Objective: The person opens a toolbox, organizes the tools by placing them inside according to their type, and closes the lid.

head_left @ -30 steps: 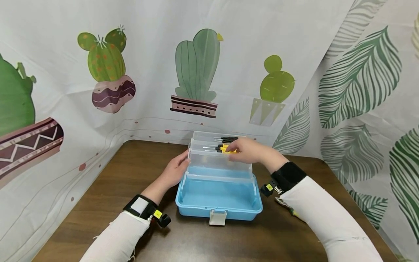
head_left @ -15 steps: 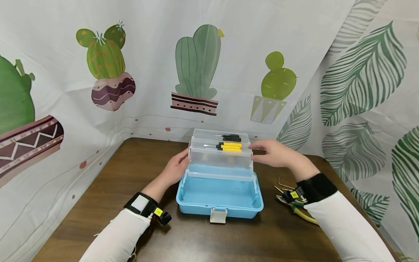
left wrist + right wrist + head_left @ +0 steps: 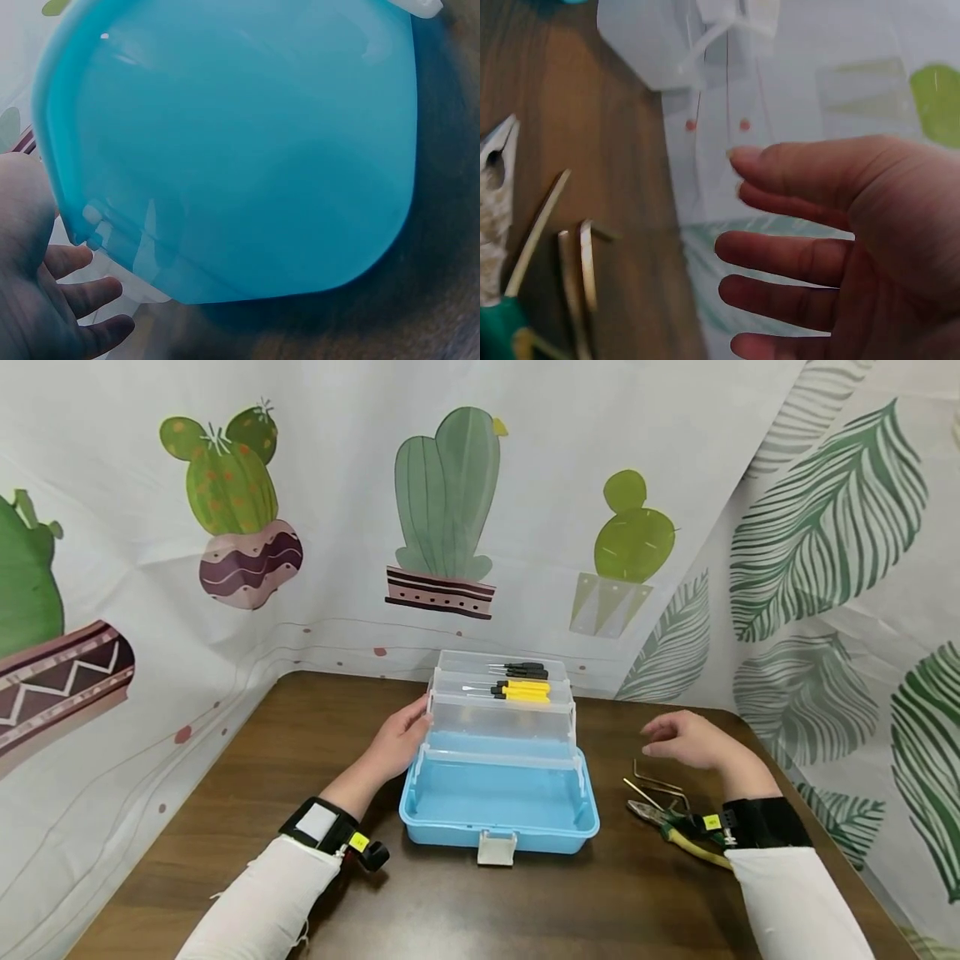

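Observation:
A blue toolbox (image 3: pixel 498 837) stands opened at mid-table, its clear tiered trays (image 3: pixel 498 722) raised behind the base. Yellow-handled screwdrivers (image 3: pixel 525 691) lie in one tray, with black-handled screwdrivers (image 3: pixel 525 670) in the tray above. My left hand (image 3: pixel 395 743) rests against the left side of the trays, fingers extended in the left wrist view. Over the table to the right, my right hand (image 3: pixel 690 741) holds nothing, its fingers spread loosely. Below it lie brass-coloured hex keys (image 3: pixel 660 787) and pliers (image 3: pixel 678 835) with green and yellow handles, partly hidden by the wrist camera.
The brown wooden table (image 3: pixel 570 910) meets a hanging cloth (image 3: pixel 337 527) printed with cacti at the back and leaves at the right. A white latch (image 3: pixel 496 848) hangs down at the toolbox's front.
My right hand has left the yellow screwdrivers and moved right, out past the trays to above the hex keys. The left hand has stayed at the trays' left side.

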